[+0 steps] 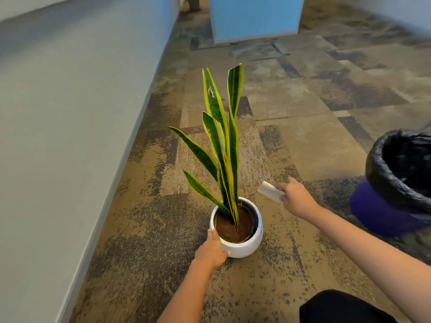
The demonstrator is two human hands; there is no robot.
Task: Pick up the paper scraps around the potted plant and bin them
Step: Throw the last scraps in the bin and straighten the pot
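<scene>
A snake plant with tall green and yellow leaves (224, 127) grows in a round white pot (247, 247) on the carpet. My left hand (211, 251) grips the pot's near left rim, thumb along its side. To the right of the pot and just above the floor, my right hand (295, 198) pinches a white paper scrap (270, 191). A bin (384, 213) with a purple body and a black liner stands at the right edge, open at the top. No other scraps show on the carpet.
A pale grey wall (70, 113) runs along the left, close behind the pot. A blue panel (254, 17) stands at the far end of the brown patterned carpet (303, 101). My dark-clothed knee (342, 307) is at the bottom right.
</scene>
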